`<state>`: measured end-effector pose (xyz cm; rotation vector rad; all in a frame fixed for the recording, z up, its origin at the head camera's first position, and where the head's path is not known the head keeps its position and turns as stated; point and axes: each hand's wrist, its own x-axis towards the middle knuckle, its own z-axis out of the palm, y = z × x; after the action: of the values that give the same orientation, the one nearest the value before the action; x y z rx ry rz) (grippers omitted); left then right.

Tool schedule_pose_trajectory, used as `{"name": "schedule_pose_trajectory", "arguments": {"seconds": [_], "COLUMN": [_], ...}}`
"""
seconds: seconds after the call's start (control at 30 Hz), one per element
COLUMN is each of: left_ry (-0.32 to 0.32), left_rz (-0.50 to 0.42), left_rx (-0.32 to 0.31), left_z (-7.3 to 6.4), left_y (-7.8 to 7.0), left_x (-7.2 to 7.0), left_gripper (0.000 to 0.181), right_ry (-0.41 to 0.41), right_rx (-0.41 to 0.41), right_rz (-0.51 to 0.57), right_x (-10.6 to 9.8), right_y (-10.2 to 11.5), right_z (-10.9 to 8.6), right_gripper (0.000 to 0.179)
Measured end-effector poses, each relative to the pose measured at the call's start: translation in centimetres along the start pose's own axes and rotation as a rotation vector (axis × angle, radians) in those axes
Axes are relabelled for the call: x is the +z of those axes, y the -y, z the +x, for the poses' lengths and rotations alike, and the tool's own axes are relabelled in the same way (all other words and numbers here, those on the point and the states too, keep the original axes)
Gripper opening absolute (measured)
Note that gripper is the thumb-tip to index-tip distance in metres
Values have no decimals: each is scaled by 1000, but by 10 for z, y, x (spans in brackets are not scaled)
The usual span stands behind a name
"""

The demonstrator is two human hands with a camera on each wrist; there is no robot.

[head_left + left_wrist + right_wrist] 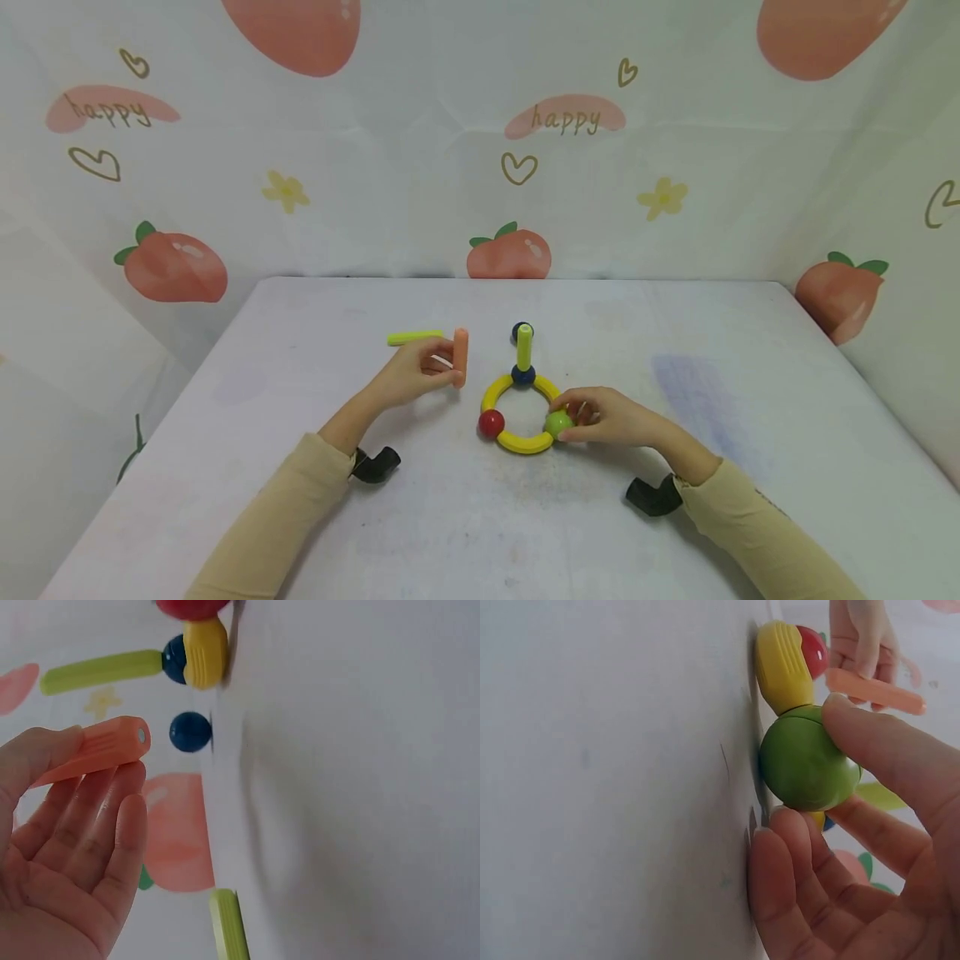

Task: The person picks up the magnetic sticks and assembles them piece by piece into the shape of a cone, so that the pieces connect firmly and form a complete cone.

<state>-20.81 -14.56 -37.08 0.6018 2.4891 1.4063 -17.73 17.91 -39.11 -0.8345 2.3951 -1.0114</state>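
My left hand (417, 372) pinches an orange rod (461, 358) between thumb and fingers, upright above the table, left of a ring. The rod's near end shows a small metallic disc in the left wrist view. My right hand (611, 417) grips the green ball (558, 425) on the ring's right side, thumb on one side and fingers on the other. Curved yellow pieces (525, 442) form the ring, joined by the green ball, a red ball (491, 423) and a dark blue ball (523, 376). A lime-green rod (524, 348) stands up from that blue ball.
A loose dark blue ball (190, 732) lies behind the ring. Another lime-green rod (415, 337) lies flat on the white table (450, 533), beyond my left hand. Black curved pieces (377, 465) stick out at both wrists. A printed cloth (405, 150) hangs behind.
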Motion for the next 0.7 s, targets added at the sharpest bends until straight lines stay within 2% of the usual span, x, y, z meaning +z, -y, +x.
{"name": "schedule_pose_trajectory", "arguments": {"seconds": [0.47, 0.7], "left_ry": [58, 83], "left_rz": [-130, -128], "left_rx": [55, 92], "left_z": [-5, -4], "left_y": [-13, -14], "left_x": [20, 27], "left_gripper": [31, 34], "right_ry": [-49, -46], "right_rx": [-11, -8], "right_rz": [27, 21], "right_x": [8, 10], "right_y": [9, 9], "right_z": [0, 1], "right_gripper": [32, 32]}}
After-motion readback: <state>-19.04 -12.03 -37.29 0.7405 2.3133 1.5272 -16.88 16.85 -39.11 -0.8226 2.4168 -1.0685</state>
